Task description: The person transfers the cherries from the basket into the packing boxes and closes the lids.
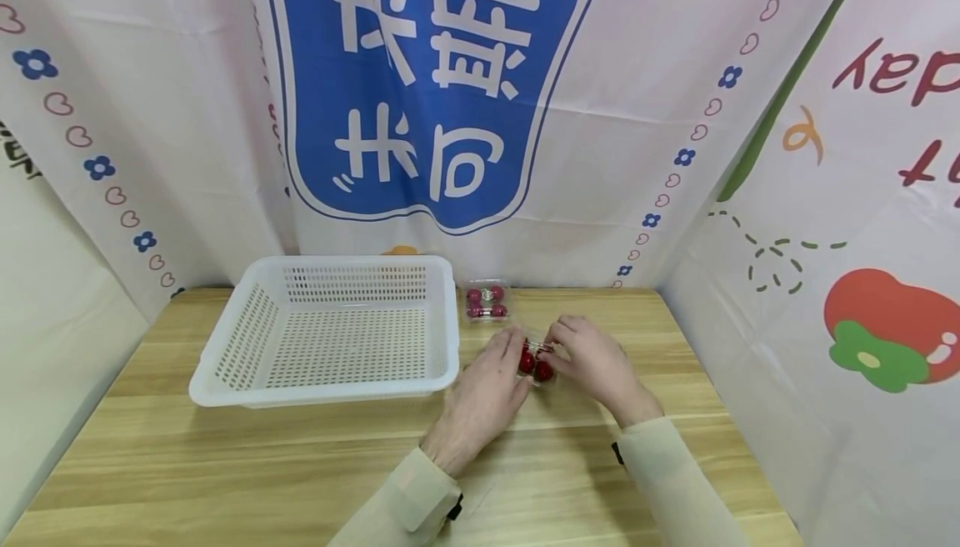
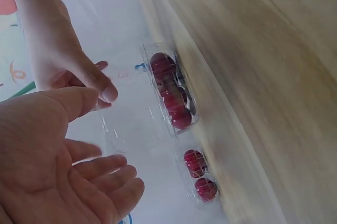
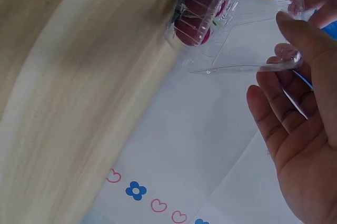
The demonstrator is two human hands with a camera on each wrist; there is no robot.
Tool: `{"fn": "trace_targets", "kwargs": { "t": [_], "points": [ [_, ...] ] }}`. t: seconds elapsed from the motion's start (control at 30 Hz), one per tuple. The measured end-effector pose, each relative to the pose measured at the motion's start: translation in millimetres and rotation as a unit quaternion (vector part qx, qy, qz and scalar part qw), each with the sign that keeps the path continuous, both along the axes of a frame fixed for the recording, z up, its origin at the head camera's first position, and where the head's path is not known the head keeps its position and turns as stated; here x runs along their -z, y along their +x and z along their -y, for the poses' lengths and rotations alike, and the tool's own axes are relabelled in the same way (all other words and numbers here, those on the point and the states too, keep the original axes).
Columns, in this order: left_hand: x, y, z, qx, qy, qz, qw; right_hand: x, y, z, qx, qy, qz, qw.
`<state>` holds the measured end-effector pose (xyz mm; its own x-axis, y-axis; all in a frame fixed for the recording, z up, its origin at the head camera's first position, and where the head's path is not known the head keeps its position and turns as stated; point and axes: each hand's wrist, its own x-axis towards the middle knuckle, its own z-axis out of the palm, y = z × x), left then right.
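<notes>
A clear plastic clamshell box (image 3: 192, 23) with several shiny round red fruits (image 1: 543, 371) stands on the table between the hands, its transparent lid (image 3: 253, 45) raised. My right hand (image 1: 596, 361) pinches the lid's far corner between thumb and fingers, best seen in the right wrist view. On the other side is my left hand (image 1: 483, 388), its fingers loosely bent and spread; in the left wrist view its thumb (image 2: 79, 103) is right at the lid's edge, close to the right hand's thumb. The fruits lie in the box's lower half, partly covered by the fingers in the head view.
A second clear box of red fruits (image 1: 487, 301) lies behind, by the curtain. To the left stands a large white perforated plastic basket (image 1: 324, 393), with nothing in it. Printed cloth (image 1: 600, 155) hangs along the wooden table's (image 1: 225, 464) back and right sides.
</notes>
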<state>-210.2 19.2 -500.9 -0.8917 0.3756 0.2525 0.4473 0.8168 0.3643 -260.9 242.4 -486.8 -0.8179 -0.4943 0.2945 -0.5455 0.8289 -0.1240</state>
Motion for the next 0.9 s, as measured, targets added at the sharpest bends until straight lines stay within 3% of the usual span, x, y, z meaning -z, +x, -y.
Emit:
{"fn": "trace_targets", "kwargs": {
  "t": [0.13, 0.3, 0.57, 0.9],
  "points": [
    [1.5, 0.6, -0.9, 0.004, -0.022, -0.006, 0.9997, 3.1, 6.9, -1.1, 0.001, 0.013, 0.014, 0.9998],
    [3.6, 1.8, 0.2, 0.013, -0.017, 0.006, 0.9998, 8.7, 12.2, -3.8, 0.000, 0.018, 0.023, 0.9996],
    [9.6, 6.4, 2.3, 0.012, -0.036, 0.006, 0.9993, 17.3, 15.3, -7.9, 0.042, -0.050, 0.111, 0.9917],
    [6.6, 8.4, 2.3, 0.003, -0.062, 0.029, 0.9976, 24.5, 11.0, -7.8, 0.060, -0.071, 0.131, 0.9870]
  ]
}}
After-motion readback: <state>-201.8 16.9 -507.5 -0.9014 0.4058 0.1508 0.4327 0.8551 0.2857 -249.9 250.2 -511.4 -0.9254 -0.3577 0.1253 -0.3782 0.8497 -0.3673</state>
